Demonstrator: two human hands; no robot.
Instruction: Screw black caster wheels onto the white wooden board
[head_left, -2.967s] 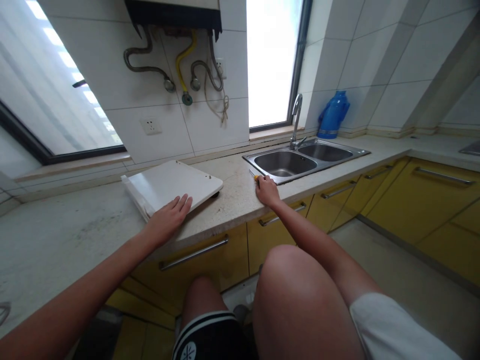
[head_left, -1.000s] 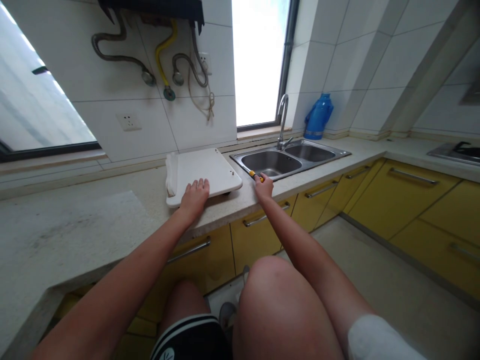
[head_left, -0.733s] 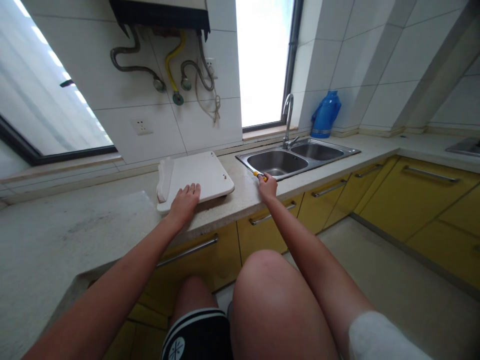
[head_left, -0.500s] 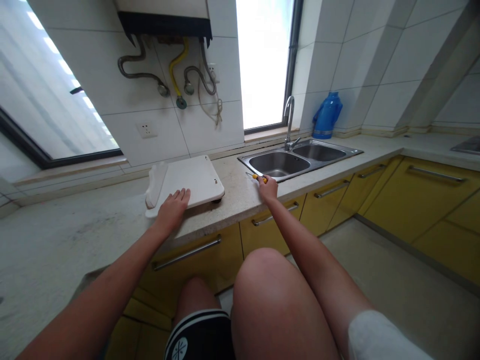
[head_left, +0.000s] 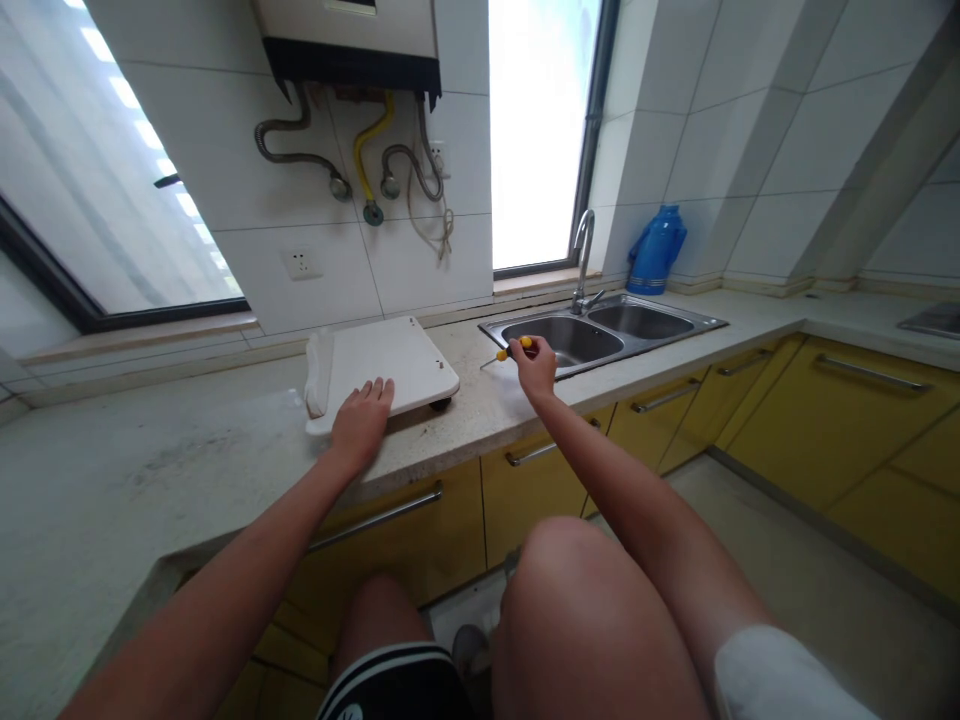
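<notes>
My left hand (head_left: pixel 364 420) lies flat with fingers stretched out on the near edge of a white flat panel (head_left: pixel 409 365). This panel rests on the counter and has a raised strip along its left side, small metal bits near its right corners and a dark round foot under the near right corner. To the right of it, my right hand (head_left: pixel 536 367) is closed around the handle of a small yellow and black screwdriver (head_left: pixel 504 354). The thin shaft points left and down, above the counter and apart from the panel.
A double steel sink (head_left: pixel 574 340) with a faucet (head_left: pixel 583 255) lies just beyond my right hand. A blue thermos-like jug (head_left: pixel 656 250) stands in the back corner. Pipes hang below a water heater (head_left: pixel 349 45) on the wall. Yellow cabinets (head_left: pixel 420 530) with bar handles run under the counter (head_left: pixel 202 420).
My right hand has lifted the screwdriver a little and turned it, so its shaft now slopes downward to the left. My left hand stays on the panel. The whole view has shifted slightly.
</notes>
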